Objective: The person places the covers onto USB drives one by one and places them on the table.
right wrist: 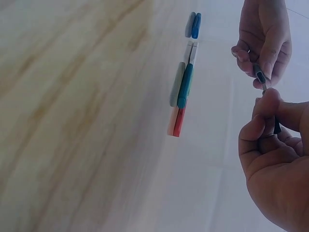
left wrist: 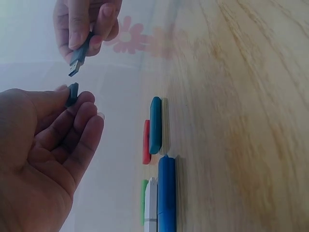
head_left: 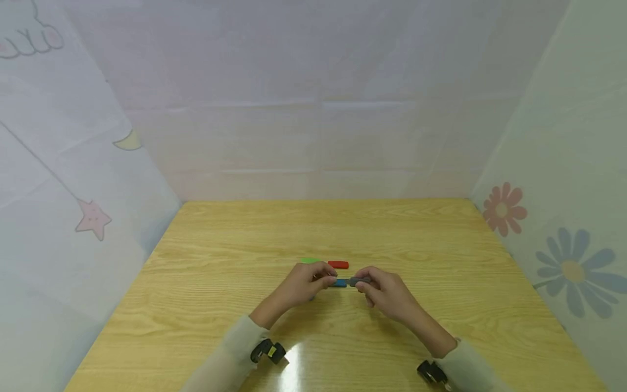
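My right hand pinches a dark grey USB flash drive between thumb and fingers, its bare metal plug pointing toward the other hand. Between thumb and forefinger, my left hand holds the small dark cap of a flash drive. In the left wrist view a short gap shows between plug and cap; the cap's hollow end faces the plug in the right wrist view. Both hands are over the table, beside a teal stick and a red stick that lie on it.
A blue stick, a white stick and a green stick lie near the left hand on the wooden table. Pale printed cloth walls enclose the table's back and sides.
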Demonstrator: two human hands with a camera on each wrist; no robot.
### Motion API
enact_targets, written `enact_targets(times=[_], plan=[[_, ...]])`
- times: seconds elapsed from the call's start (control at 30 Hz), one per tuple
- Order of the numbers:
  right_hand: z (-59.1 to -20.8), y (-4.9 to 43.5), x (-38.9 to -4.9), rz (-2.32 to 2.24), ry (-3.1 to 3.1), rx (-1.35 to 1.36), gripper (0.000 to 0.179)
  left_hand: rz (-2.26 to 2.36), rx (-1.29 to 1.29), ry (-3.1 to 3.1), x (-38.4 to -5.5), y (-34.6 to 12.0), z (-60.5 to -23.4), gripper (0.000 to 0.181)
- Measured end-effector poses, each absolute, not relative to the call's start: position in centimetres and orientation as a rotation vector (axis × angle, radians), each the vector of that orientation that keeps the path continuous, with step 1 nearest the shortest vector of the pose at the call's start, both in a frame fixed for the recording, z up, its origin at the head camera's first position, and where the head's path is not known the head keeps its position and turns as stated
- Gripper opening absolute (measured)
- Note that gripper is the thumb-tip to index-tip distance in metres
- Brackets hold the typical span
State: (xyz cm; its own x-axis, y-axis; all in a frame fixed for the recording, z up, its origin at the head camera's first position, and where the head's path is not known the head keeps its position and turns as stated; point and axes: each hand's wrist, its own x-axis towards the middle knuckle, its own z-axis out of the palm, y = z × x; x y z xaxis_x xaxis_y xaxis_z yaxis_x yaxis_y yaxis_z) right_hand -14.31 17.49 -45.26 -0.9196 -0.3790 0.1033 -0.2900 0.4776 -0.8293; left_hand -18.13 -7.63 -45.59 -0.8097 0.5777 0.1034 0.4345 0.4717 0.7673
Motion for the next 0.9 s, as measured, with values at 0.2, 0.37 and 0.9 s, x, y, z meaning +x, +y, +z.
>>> enact_targets(times=[0.2,0.37,0.9], plan=[[-45.3,17.1,-14.4,-1.438,2.631,-0.637,0.014,1.241,0.929,2.552,-18.1,-7.3,-45.5,0.022],[-45.5,16.8,-14.7,-1.440,2.631,-0.657,0.014,1.250,0.933,2.528,-18.3,-7.2,-45.5,0.022],[-45.4,16.4,-14.9,-1.446,2.628,-0.769,0.011,1.226,0.965,2.523,-18.4,-7.0,-45.4,0.023]])
